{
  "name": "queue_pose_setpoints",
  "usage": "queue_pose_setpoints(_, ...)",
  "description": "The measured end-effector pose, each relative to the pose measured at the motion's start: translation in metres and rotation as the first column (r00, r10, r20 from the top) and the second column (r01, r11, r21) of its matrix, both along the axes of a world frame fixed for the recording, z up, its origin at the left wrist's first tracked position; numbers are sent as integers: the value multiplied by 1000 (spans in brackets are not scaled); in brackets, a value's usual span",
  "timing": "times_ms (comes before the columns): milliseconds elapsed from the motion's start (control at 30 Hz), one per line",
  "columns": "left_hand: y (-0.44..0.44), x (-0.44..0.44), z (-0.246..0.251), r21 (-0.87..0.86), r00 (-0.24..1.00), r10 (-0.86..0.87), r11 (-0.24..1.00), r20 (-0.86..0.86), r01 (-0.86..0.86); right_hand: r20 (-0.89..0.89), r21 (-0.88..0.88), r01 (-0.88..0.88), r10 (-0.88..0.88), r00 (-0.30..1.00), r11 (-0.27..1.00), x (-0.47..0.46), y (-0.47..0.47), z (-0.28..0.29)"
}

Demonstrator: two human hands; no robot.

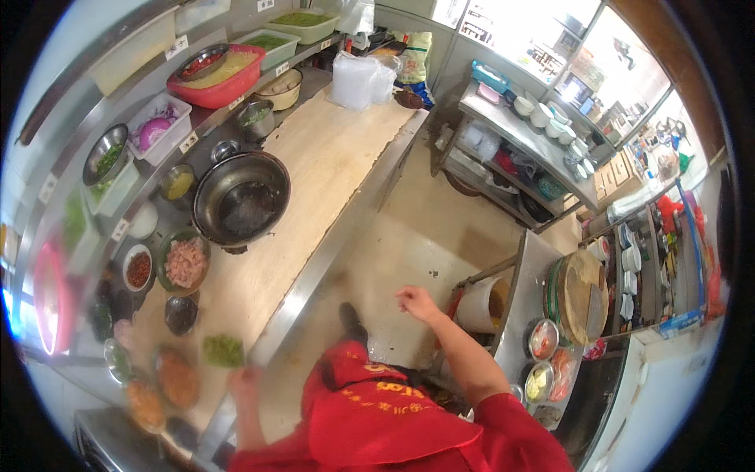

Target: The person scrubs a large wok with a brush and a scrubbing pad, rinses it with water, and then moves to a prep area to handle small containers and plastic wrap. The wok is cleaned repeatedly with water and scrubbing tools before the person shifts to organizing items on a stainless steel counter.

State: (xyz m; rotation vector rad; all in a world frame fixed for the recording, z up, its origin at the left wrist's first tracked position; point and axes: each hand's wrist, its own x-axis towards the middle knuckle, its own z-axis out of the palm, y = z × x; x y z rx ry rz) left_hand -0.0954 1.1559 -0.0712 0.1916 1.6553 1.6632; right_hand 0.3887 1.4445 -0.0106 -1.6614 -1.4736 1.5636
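At the worktable's near edge, my left hand (243, 382) is blurred beside a block-shaped heap of chopped greens (223, 350). The hand meets the lower edge of the greens; whether its fingers grip them or a container is unclear. My right hand (419, 302) is over the floor, away from the table, with loosely curled fingers, slightly apart, and nothing visible in them. Farther up the table stand a dark bowl (181, 314), a bowl of diced pink meat (186, 263) and a large, empty dark metal basin (242, 197).
Two blurred dishes of orange food (177, 377) lie left of my left hand. A shelf (206, 127) above the table carries labelled tubs. To my right, a steel counter (518, 307) holds a round chopping block (581, 295), a cleaver (594, 310) and bowls; a white bucket (475, 304) stands beneath.
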Motion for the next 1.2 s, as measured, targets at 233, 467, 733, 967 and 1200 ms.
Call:
queue_pose_setpoints(233, 59, 39, 13, 39, 990, 128, 991, -58, -126, -46, -354, 276, -312, 949, 894, 90, 48, -32)
queue_pose_setpoints(467, 212, 124, 89, -90, 912, -299, 954, -281, 285, 178, -41, 185, -175, 968, 982, 63, 248, -36)
queue_pose_setpoints(733, 487, 189, 77, 13, 912, -302, 950, 279, 311, 357, 601, -178, -62, 932, 780, -61, 625, -23)
queue_pose_setpoints(967, 681, 263, 57, -66, 876, -458, 889, -153, 453, 729, 284, -684, 312, 609, 672, -95, 761, -28)
queue_pose_setpoints(1200, 774, 304, 40, 61, 907, -70, 997, 416, 49, 650, 355, -734, 411, 639, 580, -63, 775, -32)
